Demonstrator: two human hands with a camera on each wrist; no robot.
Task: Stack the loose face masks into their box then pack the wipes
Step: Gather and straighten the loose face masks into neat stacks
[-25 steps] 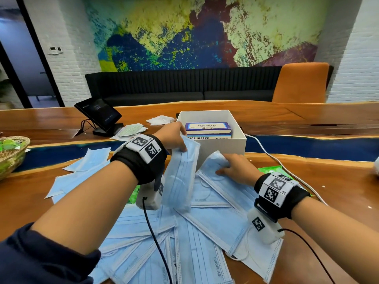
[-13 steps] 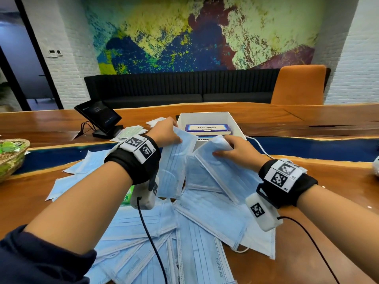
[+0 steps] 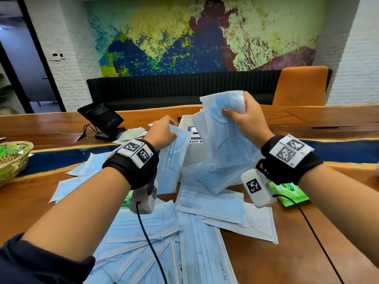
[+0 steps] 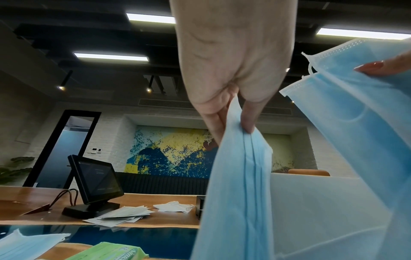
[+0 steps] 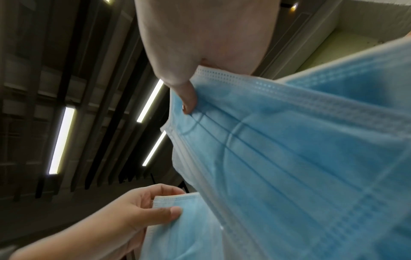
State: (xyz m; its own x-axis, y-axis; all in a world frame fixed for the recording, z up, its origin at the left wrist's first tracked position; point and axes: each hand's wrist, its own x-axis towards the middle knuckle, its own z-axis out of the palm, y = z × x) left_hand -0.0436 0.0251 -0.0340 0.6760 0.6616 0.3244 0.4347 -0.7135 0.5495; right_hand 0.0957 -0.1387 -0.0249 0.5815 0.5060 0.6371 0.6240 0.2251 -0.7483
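Many loose blue face masks [image 3: 196,226] lie spread over the wooden table [image 3: 307,253]. My left hand [image 3: 164,133] pinches the top edge of one hanging blue mask [image 3: 172,160], also seen as a blue mask [image 4: 240,184]. My right hand [image 3: 244,117] grips a small bunch of masks [image 3: 223,144] raised in the air, seen close as blue masks [image 5: 300,149]. Behind them stands the white box [image 3: 194,154] holding a face mask carton [image 3: 193,131], mostly hidden. Green wipes packs lie by each wrist: one pack [image 3: 289,192] at the right, another pack [image 3: 128,199] at the left.
A tilted tablet on a stand [image 3: 102,119] sits at the back left with white sheets [image 3: 131,135] beside it. A wicker basket [image 3: 12,160] stands at the left edge. A blue resin strip [image 3: 61,158] crosses the table. Wrist cables trail over the masks.
My right hand has lifted its bunch of masks off the table, up above the box. My left hand has moved slightly up and forward with its mask.
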